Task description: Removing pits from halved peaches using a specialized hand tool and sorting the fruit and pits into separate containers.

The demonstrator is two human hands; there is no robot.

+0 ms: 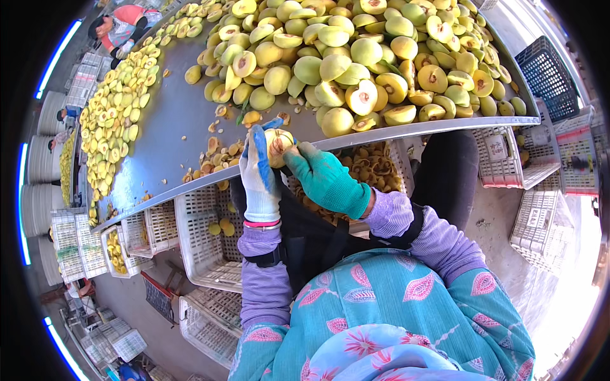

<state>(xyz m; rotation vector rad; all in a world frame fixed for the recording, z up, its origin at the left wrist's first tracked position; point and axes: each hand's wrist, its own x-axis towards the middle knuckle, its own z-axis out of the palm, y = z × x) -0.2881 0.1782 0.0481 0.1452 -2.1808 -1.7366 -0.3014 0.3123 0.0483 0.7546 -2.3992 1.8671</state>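
Observation:
Just above the front edge of the metal table [181,105], my left hand [258,165] in a white and blue glove is closed on a pale yellow fruit [279,143], its reddish-brown centre showing. My right hand [324,181], in a green glove, presses against that fruit with curled fingers; what they hold is hidden. Beyond them lies a big heap of whole and halved green-yellow fruit [333,63], with small scraps [213,159] near the edge. Under the hands, a crate [397,162] holds brownish scraps.
White plastic crates [190,241] stand below the edge and at right [534,222], near a dark crate [546,70]. A second band of fruit [114,120] runs along the table's left. Co-workers [124,28] are at far left. My dark-clad leg [445,171] is beside the crates.

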